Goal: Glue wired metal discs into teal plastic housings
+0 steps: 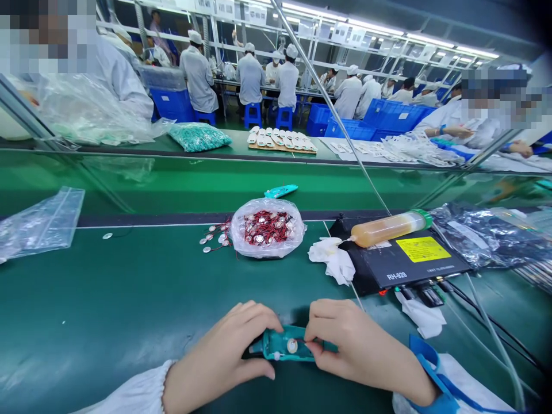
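Note:
A teal plastic housing half lies open side up on the green bench in front of me. Inside it sits a small round metal disc with a thin red wire. My left hand curls around the housing's left end, fingers at its far edge and thumb on the near side. At the right part of the shell, my right hand pinches the disc's wire between thumb and forefinger. Those fingers cover the right end of the shell. A blue wrist strap circles my right wrist.
Beyond my hands stands a plastic-lined bowl of wired discs, several loose beside it. A glue syringe rests on a black RH-928 box at right, near crumpled tissue and cables. Another teal shell lies behind. Co-workers sit across.

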Action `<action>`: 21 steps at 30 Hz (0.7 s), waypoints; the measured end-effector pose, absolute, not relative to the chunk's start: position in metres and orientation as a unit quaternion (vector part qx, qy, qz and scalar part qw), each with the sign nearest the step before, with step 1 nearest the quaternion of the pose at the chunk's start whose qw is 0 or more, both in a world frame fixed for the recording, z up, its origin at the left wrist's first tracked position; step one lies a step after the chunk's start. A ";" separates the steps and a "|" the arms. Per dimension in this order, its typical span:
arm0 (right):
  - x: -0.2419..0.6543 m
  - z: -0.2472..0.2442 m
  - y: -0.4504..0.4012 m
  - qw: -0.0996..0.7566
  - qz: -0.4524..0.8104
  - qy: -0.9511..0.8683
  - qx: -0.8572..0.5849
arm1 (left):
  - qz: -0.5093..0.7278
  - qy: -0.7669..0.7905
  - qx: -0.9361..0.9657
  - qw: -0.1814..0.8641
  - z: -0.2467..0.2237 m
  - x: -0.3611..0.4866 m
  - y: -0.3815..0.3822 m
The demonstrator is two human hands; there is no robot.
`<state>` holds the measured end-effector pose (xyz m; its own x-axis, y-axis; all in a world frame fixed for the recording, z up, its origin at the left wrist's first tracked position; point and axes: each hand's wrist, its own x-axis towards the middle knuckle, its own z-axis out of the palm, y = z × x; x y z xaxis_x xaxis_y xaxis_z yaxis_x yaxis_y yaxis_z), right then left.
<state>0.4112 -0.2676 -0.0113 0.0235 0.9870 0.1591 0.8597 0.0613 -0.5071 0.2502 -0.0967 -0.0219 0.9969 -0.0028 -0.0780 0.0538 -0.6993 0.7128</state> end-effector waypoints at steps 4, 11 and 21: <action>0.410 -0.012 -0.266 0.198 0.142 -0.687 -0.685 | -0.040 0.035 0.916 0.399 -0.023 0.250 -0.098; 0.409 -0.015 -0.265 0.169 0.143 -0.691 -0.689 | -0.052 0.068 0.916 0.391 -0.024 0.249 -0.102; 0.410 -0.019 -0.264 0.137 0.114 -0.694 -0.698 | -0.068 0.090 0.911 0.396 -0.025 0.249 -0.103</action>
<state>0.4099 -0.2639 -0.0188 0.0115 0.9994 0.0311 0.9374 0.0000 -0.3483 0.2493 -0.1033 -0.0253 0.9746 0.1108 -0.1947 0.2179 -0.6706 0.7091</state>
